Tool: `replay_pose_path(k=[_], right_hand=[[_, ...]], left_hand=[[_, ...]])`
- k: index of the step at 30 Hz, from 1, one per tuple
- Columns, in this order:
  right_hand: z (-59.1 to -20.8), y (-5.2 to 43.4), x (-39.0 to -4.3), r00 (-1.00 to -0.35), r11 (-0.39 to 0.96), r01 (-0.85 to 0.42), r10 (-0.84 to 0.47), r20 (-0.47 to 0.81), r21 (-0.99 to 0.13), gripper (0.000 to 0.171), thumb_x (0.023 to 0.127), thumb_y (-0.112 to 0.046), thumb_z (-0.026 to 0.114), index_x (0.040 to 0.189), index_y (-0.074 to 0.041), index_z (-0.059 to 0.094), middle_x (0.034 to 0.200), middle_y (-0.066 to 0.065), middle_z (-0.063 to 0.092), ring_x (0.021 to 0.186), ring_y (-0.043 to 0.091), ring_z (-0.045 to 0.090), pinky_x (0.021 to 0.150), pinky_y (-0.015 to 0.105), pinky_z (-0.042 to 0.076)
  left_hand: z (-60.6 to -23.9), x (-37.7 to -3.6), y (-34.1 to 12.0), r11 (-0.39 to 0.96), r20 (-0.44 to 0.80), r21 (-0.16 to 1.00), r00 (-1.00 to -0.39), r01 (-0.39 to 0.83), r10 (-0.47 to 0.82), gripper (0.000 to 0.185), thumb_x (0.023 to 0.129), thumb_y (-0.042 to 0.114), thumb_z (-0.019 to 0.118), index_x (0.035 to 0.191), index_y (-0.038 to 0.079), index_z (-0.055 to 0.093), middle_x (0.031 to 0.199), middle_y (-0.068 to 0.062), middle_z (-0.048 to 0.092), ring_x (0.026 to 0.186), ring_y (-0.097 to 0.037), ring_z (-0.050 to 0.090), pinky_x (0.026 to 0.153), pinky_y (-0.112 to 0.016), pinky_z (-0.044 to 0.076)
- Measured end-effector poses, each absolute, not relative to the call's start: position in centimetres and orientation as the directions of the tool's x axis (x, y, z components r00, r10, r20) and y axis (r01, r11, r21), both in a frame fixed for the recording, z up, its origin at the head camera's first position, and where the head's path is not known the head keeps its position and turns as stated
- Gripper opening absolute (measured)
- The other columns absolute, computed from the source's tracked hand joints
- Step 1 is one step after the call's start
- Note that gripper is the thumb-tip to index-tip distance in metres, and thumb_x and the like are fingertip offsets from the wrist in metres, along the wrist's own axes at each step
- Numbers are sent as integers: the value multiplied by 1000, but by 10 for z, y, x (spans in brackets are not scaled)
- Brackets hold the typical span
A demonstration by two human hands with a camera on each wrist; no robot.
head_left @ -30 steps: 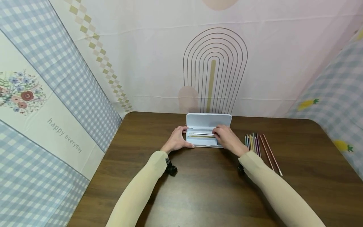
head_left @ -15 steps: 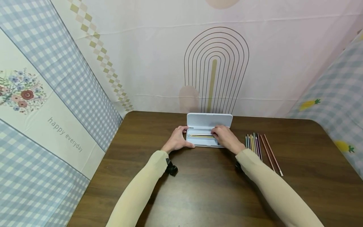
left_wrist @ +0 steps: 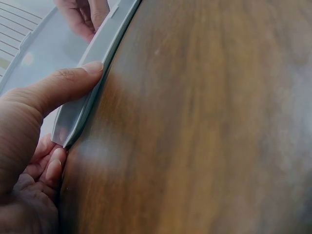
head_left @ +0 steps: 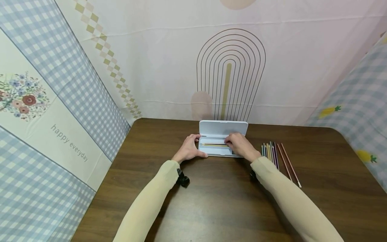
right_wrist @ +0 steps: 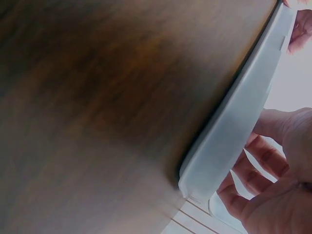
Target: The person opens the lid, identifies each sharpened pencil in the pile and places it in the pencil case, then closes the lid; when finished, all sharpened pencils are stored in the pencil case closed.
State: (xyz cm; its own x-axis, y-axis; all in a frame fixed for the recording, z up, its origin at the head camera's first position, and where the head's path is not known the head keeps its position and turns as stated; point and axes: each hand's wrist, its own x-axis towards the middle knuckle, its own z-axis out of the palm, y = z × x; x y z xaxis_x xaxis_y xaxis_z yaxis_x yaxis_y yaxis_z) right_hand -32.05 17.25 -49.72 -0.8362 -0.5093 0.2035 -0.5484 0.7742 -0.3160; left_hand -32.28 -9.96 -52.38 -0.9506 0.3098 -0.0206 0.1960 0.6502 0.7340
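Observation:
A white pencil case [head_left: 215,152] lies at the back of the table, its lid [head_left: 222,127] raised behind it. Its left end is held by my left hand [head_left: 188,148], the thumb [left_wrist: 73,85] on the front rim and the fingers round the corner. Inside lie thin pencils [head_left: 211,145], one of them yellowish. My right hand [head_left: 240,145] reaches over the right end with fingers bent down into the case, at the right ends of these pencils. The right fingers [right_wrist: 256,175] show behind the case wall [right_wrist: 234,117], which hides their tips.
Right of the case several coloured pencils [head_left: 269,151] lie side by side on the brown table [head_left: 211,201]. Two longer reddish pencils [head_left: 290,164] slant beside them. A patterned cloth [head_left: 169,67] hangs close behind the table's back edge.
My right hand has shifted slightly left, and the pale pencil at its fingers has come down beside the yellowish one in the case. My left hand keeps its hold.

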Motion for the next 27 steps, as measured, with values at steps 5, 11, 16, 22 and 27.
replay_pose_path(k=[5,11,16,22,27], right_hand=[[-499,172,-322,-851,775,-525,-492,186,-351,14,99,4,71,105,3,84,100,18,79,95,33,75,91,51,64],[-500,173,-323,-853,772,-522,-488,187,-364,15,98,5,71,105,3,84,98,18,79,93,32,75,89,50,64],[-500,173,-323,-860,780,-509,-478,178,-366,16,99,4,71,105,2,85,98,16,78,91,30,75,87,49,65],[-501,174,-322,-865,787,-502,-468,182,-360,16,99,3,71,106,1,85,98,16,77,92,30,75,87,49,64],[-500,173,-321,-867,794,-497,-468,170,-351,17,100,2,70,107,0,85,98,15,76,92,30,74,86,50,63]], left_hand=[[-524,-323,-100,648,-24,738,-952,190,307,98,74,30,101,156,4,53,146,-18,60,138,-33,54,121,-48,47],[-524,-323,-100,646,-26,740,-953,186,303,98,74,29,101,156,4,53,146,-18,60,139,-33,54,122,-48,47],[-524,-323,-99,646,-23,739,-952,188,304,98,74,30,101,155,4,54,146,-18,60,139,-32,54,122,-47,47],[-524,-323,-99,646,-19,739,-951,194,307,97,74,30,101,155,4,54,145,-17,61,138,-32,54,121,-47,47],[-524,-323,-99,646,-25,739,-951,189,307,97,74,30,101,155,4,54,146,-17,60,138,-32,54,122,-48,47]])
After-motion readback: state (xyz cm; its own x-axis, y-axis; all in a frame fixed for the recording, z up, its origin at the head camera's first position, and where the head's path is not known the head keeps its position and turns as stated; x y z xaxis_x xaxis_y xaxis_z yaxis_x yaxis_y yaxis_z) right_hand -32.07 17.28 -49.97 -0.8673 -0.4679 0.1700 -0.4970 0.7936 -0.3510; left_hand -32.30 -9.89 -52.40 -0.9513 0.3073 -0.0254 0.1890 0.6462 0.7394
